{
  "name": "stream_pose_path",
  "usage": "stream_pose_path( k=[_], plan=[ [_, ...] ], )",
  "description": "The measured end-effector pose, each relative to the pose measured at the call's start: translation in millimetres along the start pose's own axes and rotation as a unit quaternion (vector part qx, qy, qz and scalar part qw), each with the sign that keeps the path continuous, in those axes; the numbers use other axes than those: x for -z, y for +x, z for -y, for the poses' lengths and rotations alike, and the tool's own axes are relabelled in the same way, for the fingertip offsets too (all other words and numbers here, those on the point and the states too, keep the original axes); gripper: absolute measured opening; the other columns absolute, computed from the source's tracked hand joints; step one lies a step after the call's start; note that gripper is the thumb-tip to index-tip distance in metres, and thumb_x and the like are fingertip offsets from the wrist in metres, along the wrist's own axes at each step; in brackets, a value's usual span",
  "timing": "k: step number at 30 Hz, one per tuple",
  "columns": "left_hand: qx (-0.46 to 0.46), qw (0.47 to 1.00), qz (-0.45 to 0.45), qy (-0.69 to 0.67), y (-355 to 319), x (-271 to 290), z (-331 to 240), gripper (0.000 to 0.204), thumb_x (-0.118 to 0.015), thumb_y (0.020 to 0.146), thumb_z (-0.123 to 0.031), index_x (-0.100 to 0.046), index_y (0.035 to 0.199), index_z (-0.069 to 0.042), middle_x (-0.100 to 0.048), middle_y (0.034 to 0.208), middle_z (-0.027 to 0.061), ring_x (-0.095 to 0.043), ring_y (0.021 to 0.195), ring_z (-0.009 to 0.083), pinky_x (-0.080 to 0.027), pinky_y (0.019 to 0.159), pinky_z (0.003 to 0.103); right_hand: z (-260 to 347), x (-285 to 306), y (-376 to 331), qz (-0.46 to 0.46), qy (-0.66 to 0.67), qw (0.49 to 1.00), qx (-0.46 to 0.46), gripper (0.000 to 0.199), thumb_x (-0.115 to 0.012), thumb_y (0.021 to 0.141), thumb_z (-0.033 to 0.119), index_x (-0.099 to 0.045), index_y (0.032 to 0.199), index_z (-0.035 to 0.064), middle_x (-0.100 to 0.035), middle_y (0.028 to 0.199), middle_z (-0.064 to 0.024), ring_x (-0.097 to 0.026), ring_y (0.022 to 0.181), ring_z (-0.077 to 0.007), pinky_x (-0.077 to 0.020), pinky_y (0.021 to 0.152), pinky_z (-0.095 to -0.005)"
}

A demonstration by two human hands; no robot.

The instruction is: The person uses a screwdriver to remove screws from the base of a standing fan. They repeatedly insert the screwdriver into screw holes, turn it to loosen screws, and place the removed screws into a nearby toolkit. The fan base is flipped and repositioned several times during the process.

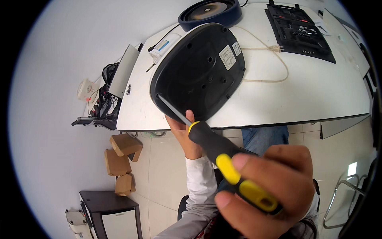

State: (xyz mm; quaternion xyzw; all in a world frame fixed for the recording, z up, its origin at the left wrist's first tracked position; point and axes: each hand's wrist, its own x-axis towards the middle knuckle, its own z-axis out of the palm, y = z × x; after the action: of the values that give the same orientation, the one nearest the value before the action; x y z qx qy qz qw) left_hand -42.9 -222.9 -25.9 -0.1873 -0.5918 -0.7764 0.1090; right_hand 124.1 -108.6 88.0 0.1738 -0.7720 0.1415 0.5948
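My right hand [264, 191] is wrapped tight round the black-and-yellow handle of a screwdriver [223, 153], whose long axis runs up and to the left, the thin shaft ending at the lower-left rim of the appliance's black underside [199, 71]. My left hand [184, 133] is the nearer one to that base, gripping its lower edge from below, thumb showing, and holding it tilted above the white table [302, 91].
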Motion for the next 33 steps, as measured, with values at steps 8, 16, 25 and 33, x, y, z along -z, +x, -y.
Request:
stream_pose_path(
  k=[8,16,25,33],
  plan=[
    [0.041,0.999,0.012,-0.004,-1.3,-3.0,-2.1,0.053,-0.067,0.085,-0.016,-0.04,0.13,-0.006,-0.05,0.115,0.0046,-0.051,0.102,0.0146,-0.041,0.09,0.026,23.0,13.5,15.3,0.034,-0.012,0.974,-0.224,0.044,-0.054,0.082,0.042,-0.055,0.111,0.0094,-0.058,0.102,-0.0179,-0.059,0.081,-0.0275,-0.0508,0.065,-0.0354],
    [0.023,0.999,0.034,-0.012,4.6,-14.5,-0.3,0.05,-0.064,0.087,-0.012,-0.038,0.129,-0.005,-0.05,0.111,0.0046,-0.052,0.097,0.0129,-0.042,0.087,0.027,25.0,24.2,22.9,0.135,-0.08,0.954,-0.257,0.03,-0.065,0.076,0.024,-0.063,0.105,0.0172,-0.058,0.091,-0.009,-0.055,0.075,-0.0241,-0.0469,0.058,-0.0292],
    [-0.029,0.998,0.052,0.006,17.6,-26.0,11.5,0.045,-0.061,0.089,-0.009,-0.038,0.127,-0.003,-0.047,0.118,0.0082,-0.047,0.107,0.0155,-0.037,0.091,0.025,-6.2,21.8,0.3,0.137,-0.033,0.977,-0.161,0.05,-0.072,0.057,0.013,-0.066,0.105,0.0217,-0.058,0.106,-0.0019,-0.048,0.086,-0.0239,-0.0433,0.065,-0.0276],
    [0.008,0.998,0.057,-0.029,14.8,-30.4,5.8,0.054,-0.062,0.088,-0.008,-0.033,0.133,-0.005,-0.042,0.13,0.008,-0.045,0.114,0.016,-0.036,0.096,0.028,12.5,19.5,1.2,0.189,-0.043,0.929,-0.316,0.057,-0.073,0.062,0.007,-0.059,0.117,0.0029,-0.054,0.097,-0.0145,-0.059,0.075,-0.0266,-0.0495,0.058,-0.0327]
  ],
)
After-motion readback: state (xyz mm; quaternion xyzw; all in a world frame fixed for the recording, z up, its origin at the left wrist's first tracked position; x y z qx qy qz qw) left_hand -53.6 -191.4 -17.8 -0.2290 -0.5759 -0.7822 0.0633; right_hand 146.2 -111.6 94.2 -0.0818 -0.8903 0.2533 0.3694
